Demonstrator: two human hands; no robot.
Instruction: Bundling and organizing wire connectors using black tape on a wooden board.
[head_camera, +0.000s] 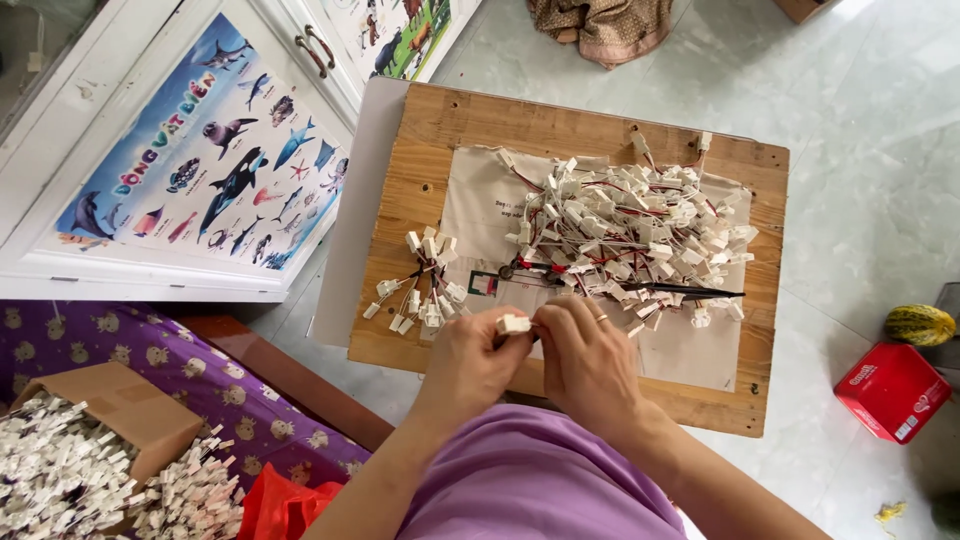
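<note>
While both hands pinch one white plug (514, 323) at the board's (420, 180) near edge, left hand (470, 360) grips it, right hand (585, 360) works its wire end. Risk: slip, wires snag w/ pile (630, 230) close by.

White connectors (620, 225) with red wires, brown board (430, 130), red tin (890, 390).

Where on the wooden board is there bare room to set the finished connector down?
Bare wood runs along the board's left edge, beside the small pile, and along its top strip. The paper's lower right corner is free. The big connector heap crowds the middle.
</note>
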